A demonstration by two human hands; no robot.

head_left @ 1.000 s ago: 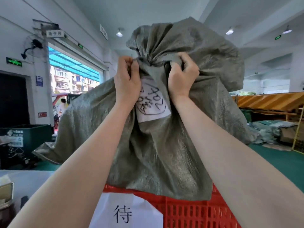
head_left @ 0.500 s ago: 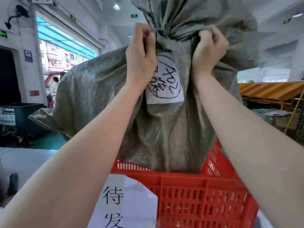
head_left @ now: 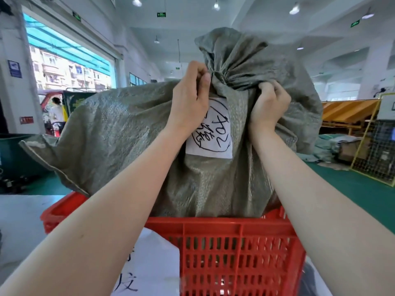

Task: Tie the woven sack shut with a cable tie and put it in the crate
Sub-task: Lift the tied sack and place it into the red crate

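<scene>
Warehouse floor is lying behind the crate (head_left: 235,248). Left hand (head_left: 189,101) and right hand (head_left: 268,105) are clenching the sack (head_left: 128,133) beside its neck. Overhanging fabric below the grip is risking a snag on the rim.

Held in my fingers: one grey-green woven sack (head_left: 132,135). Between my hands: one white handwritten label (head_left: 210,135). Below them: one red slatted crate (head_left: 235,253), one lettered paper sheet (head_left: 149,270). Hands: two.

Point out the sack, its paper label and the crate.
sack (head_left: 128,133), head view, left bulge of the fabric.
paper label (head_left: 215,133), head view, handwritten middle.
crate (head_left: 235,259), head view, front slotted wall.
</scene>
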